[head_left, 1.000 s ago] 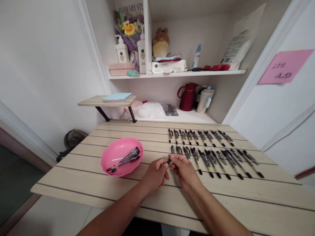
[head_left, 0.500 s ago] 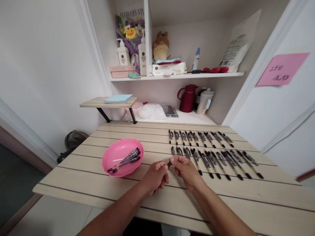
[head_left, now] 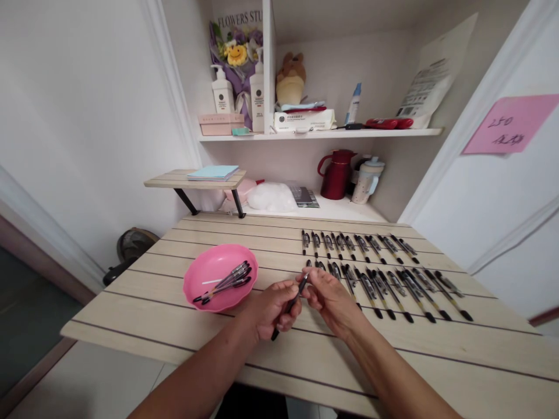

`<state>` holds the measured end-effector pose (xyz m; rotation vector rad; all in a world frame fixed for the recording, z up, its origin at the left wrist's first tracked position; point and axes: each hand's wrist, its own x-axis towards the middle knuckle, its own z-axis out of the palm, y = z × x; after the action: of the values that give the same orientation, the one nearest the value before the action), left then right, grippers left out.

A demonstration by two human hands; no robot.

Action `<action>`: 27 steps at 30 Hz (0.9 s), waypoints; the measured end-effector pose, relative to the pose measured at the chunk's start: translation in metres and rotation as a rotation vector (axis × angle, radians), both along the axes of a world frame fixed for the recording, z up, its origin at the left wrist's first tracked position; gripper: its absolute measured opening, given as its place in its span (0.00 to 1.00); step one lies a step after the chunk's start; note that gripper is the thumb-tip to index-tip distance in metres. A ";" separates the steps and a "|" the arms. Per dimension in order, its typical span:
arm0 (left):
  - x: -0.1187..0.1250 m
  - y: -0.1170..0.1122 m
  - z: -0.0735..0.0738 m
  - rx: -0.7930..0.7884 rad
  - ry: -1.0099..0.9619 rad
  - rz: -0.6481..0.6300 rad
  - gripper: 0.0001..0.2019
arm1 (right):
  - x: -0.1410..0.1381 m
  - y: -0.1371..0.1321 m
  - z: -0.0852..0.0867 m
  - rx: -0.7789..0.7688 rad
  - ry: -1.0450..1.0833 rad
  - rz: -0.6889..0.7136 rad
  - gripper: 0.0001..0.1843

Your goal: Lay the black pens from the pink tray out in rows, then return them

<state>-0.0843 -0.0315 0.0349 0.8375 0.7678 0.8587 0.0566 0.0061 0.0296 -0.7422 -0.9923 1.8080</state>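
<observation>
A black pen (head_left: 290, 306) slants between my two hands above the wooden table (head_left: 144, 314). My left hand (head_left: 271, 308) wraps round its lower barrel, its tip poking out below my fingers. My right hand (head_left: 328, 295) pinches the pen's upper end. Just beyond my right hand lie two rows of black pens (head_left: 384, 282), side by side. To the left stands a pink bowl (head_left: 220, 284) holding several more pens.
A small wooden riser (head_left: 194, 181) with a blue notebook stands at the table's back left. A red jug (head_left: 335, 173) and a white cup sit in the alcove behind. Bottles, boxes and a bouquet fill the upper shelf (head_left: 318, 132). A pink note (head_left: 509, 123) hangs on the right wall.
The pen has tilted up and shows more between my hands, with its tip now sticking out below my left hand. Both hands shifted slightly toward me.
</observation>
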 end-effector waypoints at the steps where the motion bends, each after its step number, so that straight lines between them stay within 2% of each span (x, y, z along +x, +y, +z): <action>1: 0.001 0.000 -0.001 -0.003 0.003 0.003 0.13 | 0.000 0.001 -0.001 0.005 -0.024 -0.004 0.17; 6: 0.000 -0.001 -0.005 -0.036 -0.008 -0.062 0.14 | 0.007 0.013 0.004 0.048 0.029 -0.135 0.17; 8: -0.001 -0.002 -0.005 -0.047 -0.011 -0.054 0.14 | 0.013 0.022 0.008 0.045 0.036 -0.192 0.17; 10: -0.003 -0.002 -0.006 -0.063 -0.016 -0.015 0.14 | 0.020 0.030 0.009 0.064 -0.053 -0.243 0.18; 13: -0.006 -0.001 -0.010 -0.091 -0.020 0.037 0.13 | 0.030 0.042 0.000 0.145 -0.339 -0.346 0.17; 15: -0.008 -0.001 -0.012 -0.105 -0.018 0.054 0.13 | 0.034 0.048 -0.011 0.205 -0.558 -0.365 0.15; 18: -0.009 0.000 -0.014 -0.118 -0.014 0.063 0.12 | 0.037 0.052 -0.025 0.322 -0.874 -0.272 0.13; 20: -0.009 0.000 -0.015 -0.121 -0.016 0.062 0.12 | 0.037 0.050 -0.028 0.480 -1.115 -0.194 0.13; 24: -0.010 0.001 -0.016 -0.121 -0.027 0.048 0.11 | 0.031 0.041 -0.021 0.806 -1.651 -0.076 0.11; 27: -0.010 0.001 -0.017 -0.114 -0.032 0.044 0.11 | 0.024 0.036 -0.014 0.911 -1.855 -0.004 0.12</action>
<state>-0.0945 -0.0308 0.0182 0.7068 0.8022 0.8579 0.0809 0.0418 0.0151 -1.6782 -2.5629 -0.0303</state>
